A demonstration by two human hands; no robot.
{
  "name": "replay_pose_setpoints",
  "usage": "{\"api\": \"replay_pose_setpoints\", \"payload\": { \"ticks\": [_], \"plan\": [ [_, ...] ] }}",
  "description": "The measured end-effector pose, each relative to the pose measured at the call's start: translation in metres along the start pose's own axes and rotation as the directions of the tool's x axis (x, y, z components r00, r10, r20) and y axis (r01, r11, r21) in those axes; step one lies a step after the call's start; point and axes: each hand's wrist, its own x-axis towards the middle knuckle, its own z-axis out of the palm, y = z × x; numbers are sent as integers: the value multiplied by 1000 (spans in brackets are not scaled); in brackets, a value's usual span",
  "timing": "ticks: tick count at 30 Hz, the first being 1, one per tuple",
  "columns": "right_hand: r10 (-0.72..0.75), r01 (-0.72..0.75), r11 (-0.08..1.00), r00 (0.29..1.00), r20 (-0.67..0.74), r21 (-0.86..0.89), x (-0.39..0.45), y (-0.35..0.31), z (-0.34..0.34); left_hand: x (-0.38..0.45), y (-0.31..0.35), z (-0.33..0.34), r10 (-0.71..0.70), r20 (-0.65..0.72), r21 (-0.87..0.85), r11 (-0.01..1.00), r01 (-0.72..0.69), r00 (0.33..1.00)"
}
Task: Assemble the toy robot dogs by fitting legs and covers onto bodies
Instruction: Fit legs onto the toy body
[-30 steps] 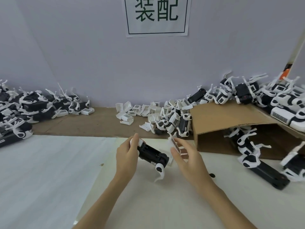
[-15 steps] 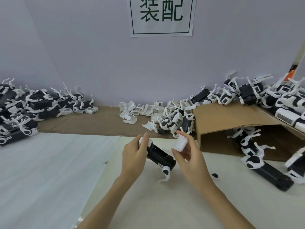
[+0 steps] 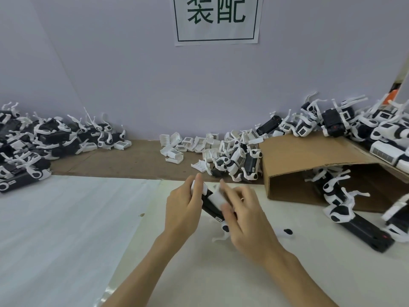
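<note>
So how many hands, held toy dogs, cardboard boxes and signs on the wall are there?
Hands: 2, the left hand and the right hand
Toy dog held in the hands: 1
Cardboard box: 1
Sign on the wall: 1
Total: 5

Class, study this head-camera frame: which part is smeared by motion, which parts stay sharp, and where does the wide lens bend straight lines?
Head view: the right hand and the white cover under it are smeared by motion; the left hand and the wall sign stay sharp. Lighting is soft and even, without glare. The cardboard box and wall edges bow toward the frame's sides.
</note>
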Motion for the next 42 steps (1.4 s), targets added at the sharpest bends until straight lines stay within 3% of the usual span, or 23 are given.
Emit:
{"api": "replay_pose_setpoints", "payload": {
  "ticks": [3,11,13,15,18,20,24,32,38,42],
  "plan": [
    [-6,11,998,997,78,-60,-2,-2,8,0,1,2,-26,11,33,999,26,1000],
    [-35,41,998,993,112,-53,-4,-3,13,-1,7,1,-107,74,27,994,105,991],
    [-38,41,991,999,24,-124,-3,-3,14,-1,11,0,-134,162,-12,990,138,978],
    [-38,28,991,996,-82,-128,-1,-3,15,1,13,-3,-136,332,-71,983,168,934],
    [-3,-4,998,994,-111,-62,-3,0,11,5,14,-11,-49,522,-108,987,123,851],
    [-14,6,997,994,-105,-82,-3,4,9,5,14,-13,-22,507,-110,990,91,861],
    [-2,-16,993,988,-157,-114,0,0,12,4,15,-7,-80,401,-181,970,165,912],
    [53,-66,988,994,-93,-141,4,2,4,3,11,-4,-130,361,-165,966,201,923],
    [104,-104,991,995,-12,-84,0,4,8,2,14,-5,-27,344,-178,980,94,939],
    [99,-101,985,995,-22,-137,2,5,7,1,12,-8,23,343,-152,988,32,939]
  ]
}}
